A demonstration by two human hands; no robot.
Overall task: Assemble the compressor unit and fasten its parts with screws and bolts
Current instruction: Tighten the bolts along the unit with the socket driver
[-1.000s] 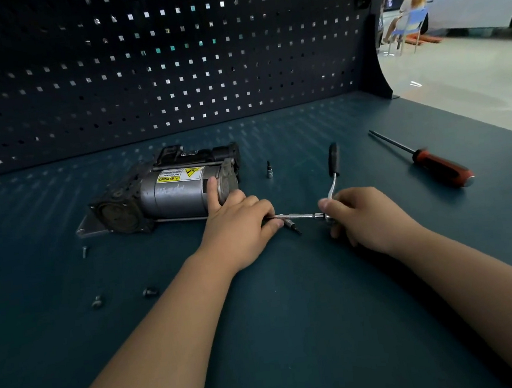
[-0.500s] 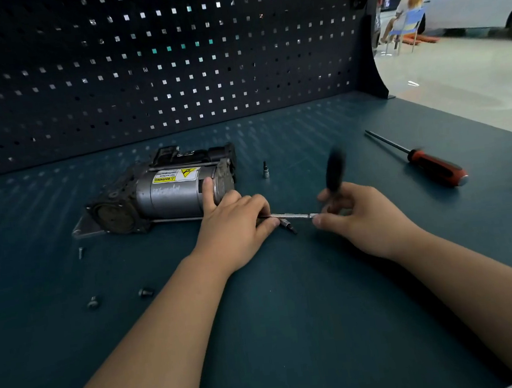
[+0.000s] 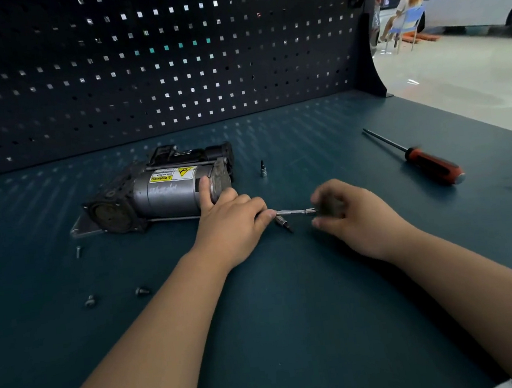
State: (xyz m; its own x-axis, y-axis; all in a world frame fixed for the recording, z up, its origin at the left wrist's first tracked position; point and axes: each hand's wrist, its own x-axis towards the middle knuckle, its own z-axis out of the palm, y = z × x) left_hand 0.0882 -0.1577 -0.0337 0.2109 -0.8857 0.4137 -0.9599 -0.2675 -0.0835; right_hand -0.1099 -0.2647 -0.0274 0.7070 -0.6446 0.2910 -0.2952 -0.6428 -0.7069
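Observation:
The grey compressor unit [image 3: 159,191] lies on its side on the blue bench, yellow warning label up. My left hand [image 3: 231,225] rests at its right end, thumb on the cylinder, fingers closed around the ratchet's thin metal extension bar [image 3: 294,212], which runs right from under that hand. My right hand [image 3: 348,215] is curled around the ratchet's black handle, which is blurred and mostly hidden. A loose bit [image 3: 283,223] lies just below the bar. Three loose screws lie at the left [image 3: 78,251], [image 3: 90,301], [image 3: 142,290].
A small socket bit [image 3: 263,169] stands upright right of the compressor. A red-handled screwdriver [image 3: 428,164] lies at the far right. A dark pegboard [image 3: 155,62] walls the back. The bench's right edge drops to a shop floor with a seated person and a white car.
My right hand has swung the ratchet handle down from upright; it is now tucked inside the hand. My left hand has stayed on the bar and compressor.

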